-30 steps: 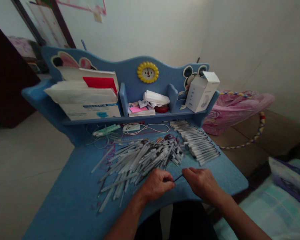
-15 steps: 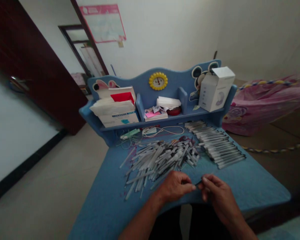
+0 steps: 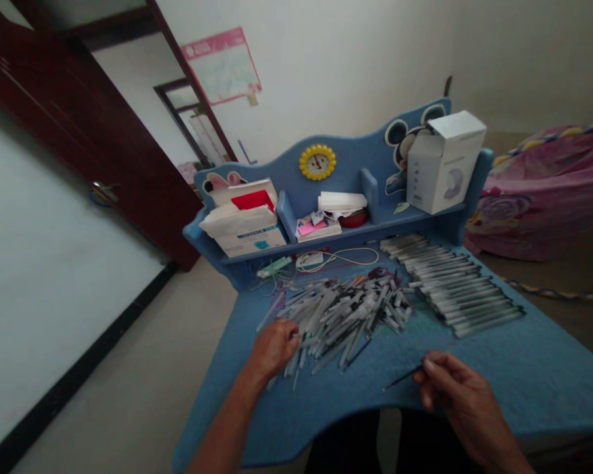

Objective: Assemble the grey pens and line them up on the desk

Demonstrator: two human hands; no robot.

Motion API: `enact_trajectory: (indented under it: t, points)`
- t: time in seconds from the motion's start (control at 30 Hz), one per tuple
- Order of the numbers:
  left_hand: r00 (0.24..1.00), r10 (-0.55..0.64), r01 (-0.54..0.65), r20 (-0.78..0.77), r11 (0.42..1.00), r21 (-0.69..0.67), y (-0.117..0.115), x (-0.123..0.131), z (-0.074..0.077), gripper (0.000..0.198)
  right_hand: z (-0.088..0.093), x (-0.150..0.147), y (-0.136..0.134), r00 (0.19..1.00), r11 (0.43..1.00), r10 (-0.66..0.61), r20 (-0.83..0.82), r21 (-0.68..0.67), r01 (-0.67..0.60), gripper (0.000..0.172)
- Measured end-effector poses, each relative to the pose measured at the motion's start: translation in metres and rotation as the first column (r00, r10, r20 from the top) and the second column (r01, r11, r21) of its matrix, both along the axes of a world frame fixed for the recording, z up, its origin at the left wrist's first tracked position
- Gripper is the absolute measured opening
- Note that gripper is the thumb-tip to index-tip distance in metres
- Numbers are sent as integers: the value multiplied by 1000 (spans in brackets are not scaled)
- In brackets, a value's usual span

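My right hand [image 3: 458, 383], near the front edge of the desk, pinches a thin dark pen refill [image 3: 402, 378] whose tip points left. At the left side of a loose pile of clear pen barrels [image 3: 343, 316] is my left hand [image 3: 273, 349], its fingers curled together. What lies between those fingers is hidden. To the right, assembled-looking pens [image 3: 462, 286] with dark ends lie side by side in a long row.
Behind the pile lie a white cable [image 3: 337, 257] and a green item [image 3: 275, 266]. The blue desk [image 3: 370, 388] has a raised shelf holding a mask box [image 3: 257, 240], papers [image 3: 319, 228] and a white carton [image 3: 445, 164]. A yellow flower-shaped clock [image 3: 317, 162] sits mid-panel.
My hands have separated: the left has moved left to the pile, while the right keeps the refill, now showing at greater length. The whole view has tilted and shifted.
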State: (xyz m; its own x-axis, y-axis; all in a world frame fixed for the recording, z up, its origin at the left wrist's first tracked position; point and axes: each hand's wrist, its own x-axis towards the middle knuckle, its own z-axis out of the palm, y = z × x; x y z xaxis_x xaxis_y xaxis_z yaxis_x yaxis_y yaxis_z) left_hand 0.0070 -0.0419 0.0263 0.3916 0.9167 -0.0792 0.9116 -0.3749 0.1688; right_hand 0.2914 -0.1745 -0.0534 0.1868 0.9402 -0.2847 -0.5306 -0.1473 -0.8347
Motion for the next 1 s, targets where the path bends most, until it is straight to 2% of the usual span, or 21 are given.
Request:
enact_trajectory:
  t: [0.13,0.27,0.43,0.63,0.73,0.83,1.0]
  points:
    - [994,-38,35,-106,999,-31,-11,0,-11,14,-2,-1,1,999,1000,27,32,3,-27,25]
    - [987,-38,32,-157,999,-43,-12,8,-16,8,-5,-2,-1,998,1000,24,61,2,-24,24]
    - [996,-89,89,22,996,12,-16,10,-7,9,6,-7,0,999,999,-33,29,-12,33,25]
    - [935,-191,187,300,981,42,-38,27,13,9,52,-18,15,992,980,-128,-14,152,129,21]
    - [912,-199,204,360,979,24,-46,39,19,8,70,-25,24,987,968,-159,20,202,151,20]
    - [902,-205,223,381,975,-4,-51,46,21,8,74,-30,28,982,963,-180,49,214,166,20]
    - [877,-229,264,423,964,-26,-53,50,21,8,68,-34,28,979,965,-181,94,211,158,22]
